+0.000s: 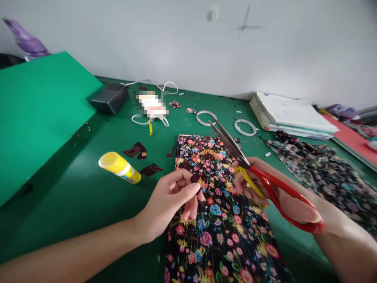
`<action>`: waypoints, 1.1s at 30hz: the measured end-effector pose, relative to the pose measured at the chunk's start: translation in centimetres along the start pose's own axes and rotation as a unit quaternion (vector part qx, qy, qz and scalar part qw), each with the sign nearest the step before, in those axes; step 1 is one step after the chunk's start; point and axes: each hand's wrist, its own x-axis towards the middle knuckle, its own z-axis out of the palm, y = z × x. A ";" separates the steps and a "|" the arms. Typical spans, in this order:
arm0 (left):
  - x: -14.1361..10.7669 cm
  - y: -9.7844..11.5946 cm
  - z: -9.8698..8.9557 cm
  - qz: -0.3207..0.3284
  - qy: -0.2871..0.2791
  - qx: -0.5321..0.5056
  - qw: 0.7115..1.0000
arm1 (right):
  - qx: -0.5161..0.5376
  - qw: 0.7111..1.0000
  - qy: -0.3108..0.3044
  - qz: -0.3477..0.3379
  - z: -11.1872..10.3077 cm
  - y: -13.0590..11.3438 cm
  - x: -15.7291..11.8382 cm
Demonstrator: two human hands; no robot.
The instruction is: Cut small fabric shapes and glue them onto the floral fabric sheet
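My left hand (pixel 171 200) is closed in a pinch on a small dark maroon fabric scrap (pixel 195 179), with a bit of orange on it. It is held over a black floral fabric panel (pixel 218 236) lying lengthwise in front of me. Scissors (pixel 269 184) with red and yellow handles are gripped in my right hand (pixel 244 184), thumb through the red loop. Their blades point up and to the left, slightly apart and touching no fabric that I can make out. Left of the panel lie several dark scraps (pixel 151 169) and a yellow glue stick (pixel 120 168).
A green board (pixel 44 114) leans at left beside a black box (pixel 109 99). Farther back are a blurred white object with a cord and two white rings (pixel 245 127). Crumpled floral fabric (pixel 321 169) and stacked papers (pixel 294 112) lie right, before a grey wall.
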 end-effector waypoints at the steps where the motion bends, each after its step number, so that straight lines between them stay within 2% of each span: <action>1: 0.0 0.0 0.0 0.001 0.005 0.004 1.000 | 0.038 0.999 -0.008 -0.005 0.0 -0.5 0.2; 4: 0.1 -0.2 -0.1 0.015 0.017 0.021 1.000 | 0.102 0.995 -0.007 0.007 0.8 -1.8 1.4; 6: 0.0 -0.2 -0.1 0.028 0.009 0.049 0.998 | 0.099 0.995 -0.006 0.023 1.7 -2.5 2.7; 8: 0.0 -0.1 -0.1 0.032 0.003 0.086 0.996 | 0.086 0.996 -0.034 0.015 2.7 -3.2 4.1; 13: -0.3 0.5 0.3 0.026 0.008 0.114 0.993 | -0.096 0.995 -0.017 -0.003 4.7 -4.6 6.2; 15: -0.3 0.6 0.4 0.028 0.007 0.116 0.993 | -0.078 0.997 -0.014 -0.011 5.0 -4.7 6.2; 20: -0.2 0.4 0.3 0.021 0.014 0.125 0.992 | 0.067 0.998 0.001 -0.017 5.1 -4.3 5.9; 24: 0.1 -0.1 0.0 0.034 0.048 0.087 0.994 | 0.063 0.998 0.017 -0.014 4.9 -3.8 5.7; 30: 0.0 -0.4 -0.2 0.045 0.035 0.071 0.996 | 0.090 0.996 0.005 0.021 4.6 -3.5 5.4; 33: -0.1 -0.4 -0.2 0.045 0.035 0.060 0.997 | 0.095 0.995 -0.006 0.010 3.7 -3.2 4.9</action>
